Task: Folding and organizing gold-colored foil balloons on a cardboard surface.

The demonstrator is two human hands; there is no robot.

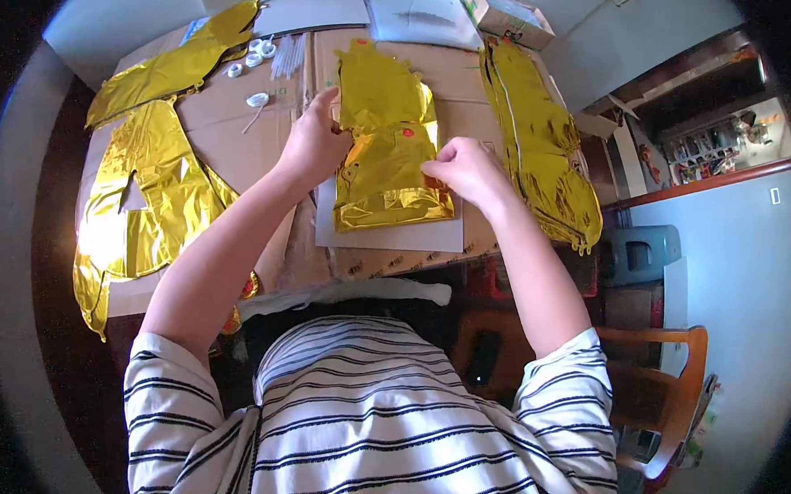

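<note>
A flat, uninflated gold foil balloon [389,162] lies folded in front of me on a white board [395,236]. My left hand [314,144] is at its left edge, fingers curled against the foil and one finger sticking up; the fingertips are partly hidden. With thumb and fingers pinched together, my right hand [468,169] holds the foil's lower right edge. A small red mark shows near the middle of the balloon, and its bottom part is creased and shiny.
More flat gold foil balloons lie at the left [155,179], far left [176,66] and right [532,123] of the cardboard-covered table [228,122]. Toward the back are white ribbon rolls [260,48], clear straws [289,56] and an open box [507,17]. A wooden chair [680,384] stands at lower right.
</note>
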